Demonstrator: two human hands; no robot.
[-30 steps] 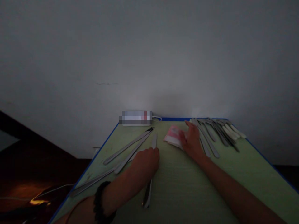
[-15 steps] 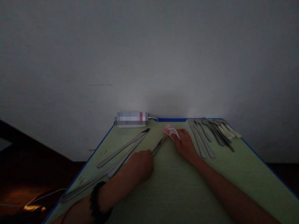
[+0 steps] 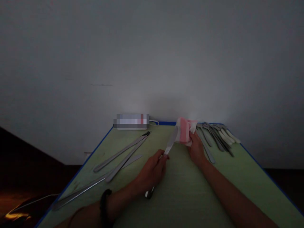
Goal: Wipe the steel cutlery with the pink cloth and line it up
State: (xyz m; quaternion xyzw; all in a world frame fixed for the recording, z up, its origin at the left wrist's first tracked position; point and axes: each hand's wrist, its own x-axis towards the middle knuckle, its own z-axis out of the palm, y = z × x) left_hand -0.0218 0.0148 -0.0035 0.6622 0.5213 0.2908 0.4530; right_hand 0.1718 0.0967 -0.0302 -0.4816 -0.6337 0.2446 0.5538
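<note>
My left hand point(image 3: 153, 171) is closed round the handle of a metal table knife point(image 3: 170, 144), lifted off the green table point(image 3: 180, 190) with its blade pointing away and up. The blade tip meets a pink and white cloth point(image 3: 185, 131) that my right hand point(image 3: 196, 148) grips, fingers wrapped on it, just right of the blade. A dark bead bracelet point(image 3: 104, 205) sits on my left wrist.
Several long metal knives point(image 3: 121, 152) lie fanned on the table's left part. A bunch of spoons and other cutlery point(image 3: 217, 136) lies at the far right corner. A white power strip point(image 3: 131, 122) rests against the grey wall. The table has a blue edge.
My left hand has lifted one knife off the table and tilted its blade up. My right hand has picked the cloth up and brought it to the blade tip.
</note>
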